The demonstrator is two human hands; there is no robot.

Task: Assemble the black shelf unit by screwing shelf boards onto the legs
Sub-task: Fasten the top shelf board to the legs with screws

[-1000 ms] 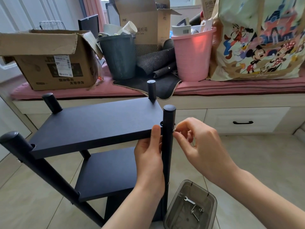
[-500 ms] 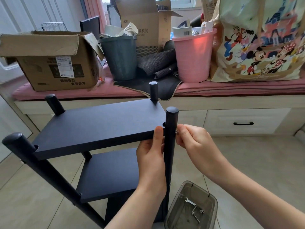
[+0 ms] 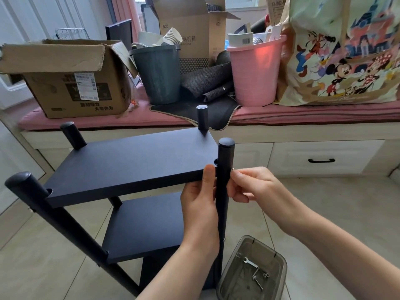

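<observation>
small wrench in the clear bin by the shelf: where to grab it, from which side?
Pinch the wrench by its thin shank, coming straight down through the open top of the clear bin. It seems to lie flat on the bottom, walled in all round, so no side approach. Other small metal parts lie close beside it; a fingertip pinch should avoid them.

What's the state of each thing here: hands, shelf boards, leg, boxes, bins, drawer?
Left hand: grips the top board's front edge.
Right hand: pinches a small metal part against the leg.
Top board: level, at the legs' upper ends.
Lower board: mounted below.
Front right leg: upright.
Parts tub: open, tools inside.
Cardboard box: flaps open.
Grey bin: full.
Pink bin: full.
Drawer: closed.
</observation>
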